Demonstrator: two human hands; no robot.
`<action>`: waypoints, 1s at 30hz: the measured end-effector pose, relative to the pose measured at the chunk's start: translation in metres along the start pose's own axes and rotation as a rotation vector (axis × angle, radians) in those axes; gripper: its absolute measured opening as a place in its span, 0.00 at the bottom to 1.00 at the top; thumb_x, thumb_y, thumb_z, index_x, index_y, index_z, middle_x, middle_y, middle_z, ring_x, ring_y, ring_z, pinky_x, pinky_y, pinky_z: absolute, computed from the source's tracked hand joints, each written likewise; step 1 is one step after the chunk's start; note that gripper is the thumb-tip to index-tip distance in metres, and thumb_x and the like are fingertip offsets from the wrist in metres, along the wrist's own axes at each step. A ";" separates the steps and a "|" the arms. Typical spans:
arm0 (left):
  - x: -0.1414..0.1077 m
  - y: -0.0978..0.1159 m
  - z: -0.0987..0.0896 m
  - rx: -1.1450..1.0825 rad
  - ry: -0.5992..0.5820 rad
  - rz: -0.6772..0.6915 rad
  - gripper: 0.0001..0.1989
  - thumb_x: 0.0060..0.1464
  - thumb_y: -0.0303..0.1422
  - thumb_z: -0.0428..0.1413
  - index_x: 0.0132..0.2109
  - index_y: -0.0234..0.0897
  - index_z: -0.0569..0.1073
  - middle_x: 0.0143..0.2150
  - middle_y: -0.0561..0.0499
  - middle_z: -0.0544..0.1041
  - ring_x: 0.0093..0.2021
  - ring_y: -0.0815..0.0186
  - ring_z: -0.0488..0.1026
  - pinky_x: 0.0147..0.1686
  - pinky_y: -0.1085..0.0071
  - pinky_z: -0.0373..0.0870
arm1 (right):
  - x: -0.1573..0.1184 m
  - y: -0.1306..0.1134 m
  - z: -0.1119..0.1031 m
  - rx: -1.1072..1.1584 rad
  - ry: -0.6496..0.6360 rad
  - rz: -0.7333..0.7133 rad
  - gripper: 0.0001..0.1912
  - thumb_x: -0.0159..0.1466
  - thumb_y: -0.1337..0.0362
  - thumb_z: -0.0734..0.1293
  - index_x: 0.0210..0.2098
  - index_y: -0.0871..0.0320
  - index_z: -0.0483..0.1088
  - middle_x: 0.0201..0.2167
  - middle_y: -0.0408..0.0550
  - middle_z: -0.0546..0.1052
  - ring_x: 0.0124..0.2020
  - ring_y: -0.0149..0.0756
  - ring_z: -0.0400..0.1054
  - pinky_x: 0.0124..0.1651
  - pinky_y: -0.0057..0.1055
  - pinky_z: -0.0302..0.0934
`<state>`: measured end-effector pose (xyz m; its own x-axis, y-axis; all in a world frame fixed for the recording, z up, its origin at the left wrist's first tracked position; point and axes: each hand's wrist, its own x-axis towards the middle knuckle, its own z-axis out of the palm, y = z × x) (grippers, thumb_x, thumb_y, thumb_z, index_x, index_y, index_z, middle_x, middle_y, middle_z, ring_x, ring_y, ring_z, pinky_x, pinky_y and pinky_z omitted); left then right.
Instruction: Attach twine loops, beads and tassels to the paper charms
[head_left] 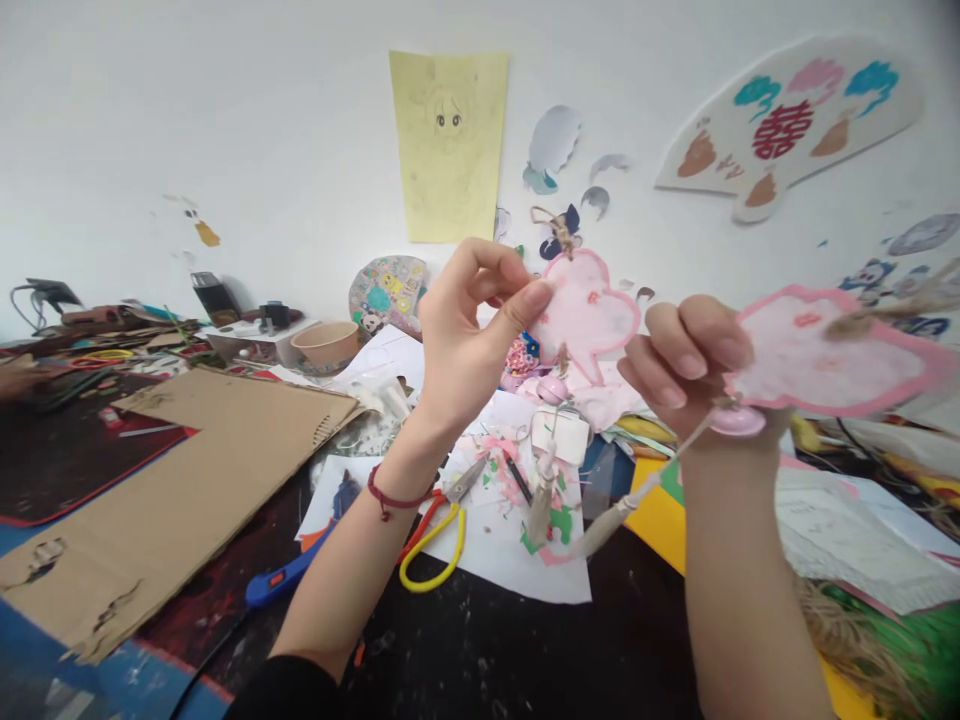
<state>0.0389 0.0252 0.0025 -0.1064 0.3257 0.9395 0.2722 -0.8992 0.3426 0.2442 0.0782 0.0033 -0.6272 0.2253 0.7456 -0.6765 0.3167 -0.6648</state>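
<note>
My left hand pinches the left edge of a pink-rimmed, cloud-like charm between thumb and fingers. A twine loop tops this charm, and below it hang a pink bell and a pale tassel. In my right hand, closed fingers grip a second pink-rimmed charm, held tilted on its side. Its twine loop points right and blurs. From it hang a pink bell and a tassel on a slanting cord. Both charms are raised above the table, apart from each other.
Scissors with red and yellow handles lie on white paper with scraps. A blue glue gun rests left of them, beside large cardboard. Another person's hand shows at far left. A paper bowl stands behind.
</note>
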 end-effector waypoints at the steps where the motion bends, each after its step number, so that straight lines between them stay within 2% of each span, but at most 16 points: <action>1: -0.001 -0.002 0.001 -0.024 -0.011 -0.024 0.07 0.66 0.34 0.56 0.38 0.42 0.65 0.33 0.54 0.71 0.32 0.70 0.73 0.33 0.71 0.72 | -0.001 0.000 0.001 0.006 -0.009 0.002 0.20 0.60 0.54 0.75 0.21 0.54 0.63 0.21 0.40 0.66 0.16 0.30 0.60 0.17 0.31 0.49; 4: -0.002 -0.005 0.004 -0.106 -0.037 -0.127 0.07 0.69 0.34 0.51 0.40 0.42 0.62 0.31 0.54 0.67 0.31 0.71 0.71 0.30 0.72 0.70 | -0.005 0.000 0.009 0.037 0.070 0.012 0.14 0.63 0.63 0.72 0.25 0.56 0.67 0.24 0.40 0.67 0.20 0.29 0.63 0.21 0.30 0.50; 6: -0.003 -0.005 0.006 -0.163 -0.040 -0.192 0.05 0.70 0.32 0.48 0.41 0.42 0.61 0.30 0.54 0.66 0.29 0.71 0.69 0.29 0.72 0.69 | -0.006 0.000 0.014 0.065 0.129 0.026 0.14 0.63 0.65 0.72 0.25 0.56 0.66 0.25 0.40 0.68 0.22 0.29 0.65 0.22 0.30 0.51; 7: -0.003 -0.004 0.008 -0.179 -0.045 -0.219 0.05 0.71 0.32 0.46 0.42 0.42 0.61 0.31 0.54 0.66 0.29 0.71 0.68 0.29 0.72 0.69 | -0.005 0.000 0.014 0.073 0.112 0.032 0.15 0.63 0.65 0.73 0.24 0.56 0.65 0.24 0.40 0.67 0.22 0.29 0.65 0.22 0.30 0.51; 10: -0.001 0.003 0.011 -0.172 -0.089 -0.284 0.11 0.74 0.35 0.37 0.43 0.42 0.61 0.32 0.52 0.67 0.32 0.69 0.70 0.33 0.68 0.73 | 0.000 0.001 0.013 0.077 -0.069 0.021 0.20 0.61 0.65 0.74 0.21 0.55 0.59 0.22 0.38 0.66 0.19 0.28 0.64 0.18 0.30 0.51; 11: -0.001 0.005 0.013 -0.159 -0.109 -0.299 0.14 0.74 0.36 0.34 0.43 0.42 0.61 0.32 0.51 0.67 0.33 0.68 0.71 0.34 0.66 0.74 | 0.001 0.001 0.012 0.075 -0.085 0.014 0.22 0.61 0.63 0.74 0.21 0.55 0.57 0.21 0.38 0.66 0.18 0.28 0.63 0.17 0.30 0.51; 13: 0.000 0.009 0.015 -0.119 -0.136 -0.313 0.17 0.74 0.37 0.31 0.45 0.42 0.62 0.32 0.51 0.67 0.33 0.67 0.72 0.36 0.63 0.75 | 0.004 0.003 0.012 0.077 -0.025 0.004 0.25 0.60 0.59 0.75 0.20 0.55 0.55 0.22 0.38 0.66 0.18 0.28 0.62 0.17 0.31 0.50; 16: 0.000 0.011 0.019 -0.012 -0.190 -0.278 0.16 0.75 0.38 0.32 0.48 0.44 0.63 0.34 0.51 0.68 0.36 0.66 0.75 0.37 0.62 0.77 | 0.004 0.006 0.017 0.093 -0.052 0.018 0.26 0.57 0.55 0.78 0.20 0.54 0.57 0.21 0.38 0.65 0.17 0.29 0.62 0.17 0.31 0.51; 18: -0.001 0.010 0.023 0.058 -0.244 -0.243 0.13 0.75 0.41 0.38 0.48 0.45 0.65 0.36 0.51 0.70 0.38 0.65 0.76 0.36 0.62 0.77 | 0.003 0.009 0.020 0.121 -0.032 0.024 0.21 0.60 0.60 0.75 0.22 0.55 0.61 0.22 0.38 0.66 0.18 0.28 0.63 0.18 0.30 0.51; 20: -0.001 0.011 0.027 0.039 -0.256 -0.266 0.13 0.73 0.45 0.44 0.46 0.44 0.67 0.38 0.51 0.71 0.38 0.64 0.76 0.35 0.63 0.77 | 0.002 0.012 0.023 0.163 0.000 0.011 0.15 0.64 0.64 0.72 0.24 0.55 0.65 0.23 0.39 0.67 0.19 0.28 0.63 0.20 0.29 0.52; 22: -0.001 0.013 0.032 -0.154 -0.163 -0.363 0.13 0.70 0.47 0.48 0.43 0.43 0.67 0.36 0.51 0.70 0.36 0.65 0.75 0.35 0.64 0.76 | 0.002 0.015 0.024 0.198 -0.027 -0.008 0.14 0.67 0.64 0.70 0.26 0.56 0.67 0.23 0.39 0.67 0.19 0.28 0.63 0.22 0.29 0.54; 24: -0.001 0.018 0.038 -0.515 -0.004 -0.477 0.13 0.70 0.44 0.50 0.39 0.42 0.66 0.32 0.52 0.66 0.32 0.67 0.71 0.34 0.66 0.75 | 0.003 0.018 0.025 0.226 -0.066 -0.035 0.14 0.67 0.61 0.70 0.26 0.56 0.67 0.23 0.38 0.66 0.19 0.28 0.61 0.23 0.29 0.55; 26: -0.002 0.024 0.044 -0.915 0.119 -0.545 0.11 0.70 0.39 0.49 0.37 0.41 0.64 0.30 0.53 0.63 0.30 0.68 0.67 0.33 0.69 0.73 | 0.004 0.020 0.026 0.273 -0.074 -0.101 0.15 0.63 0.60 0.74 0.26 0.56 0.66 0.23 0.37 0.65 0.19 0.27 0.59 0.23 0.28 0.55; 27: -0.002 0.027 0.046 -1.087 0.149 -0.561 0.11 0.70 0.36 0.48 0.36 0.41 0.63 0.29 0.53 0.61 0.29 0.68 0.65 0.33 0.71 0.72 | 0.004 0.021 0.027 0.285 -0.074 -0.116 0.17 0.60 0.60 0.76 0.26 0.56 0.65 0.22 0.36 0.64 0.19 0.27 0.59 0.23 0.28 0.55; 30: -0.003 0.031 0.049 -1.406 0.133 -0.580 0.10 0.68 0.29 0.50 0.35 0.41 0.62 0.27 0.55 0.60 0.27 0.69 0.62 0.32 0.74 0.70 | 0.004 0.022 0.029 0.319 -0.020 -0.132 0.18 0.65 0.59 0.71 0.24 0.55 0.62 0.22 0.37 0.63 0.19 0.27 0.59 0.25 0.27 0.55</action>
<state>0.0944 0.0105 0.0106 0.0215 0.7611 0.6483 -0.9283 -0.2256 0.2956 0.2156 0.0590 -0.0099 -0.5310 0.1828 0.8274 -0.8372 0.0374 -0.5456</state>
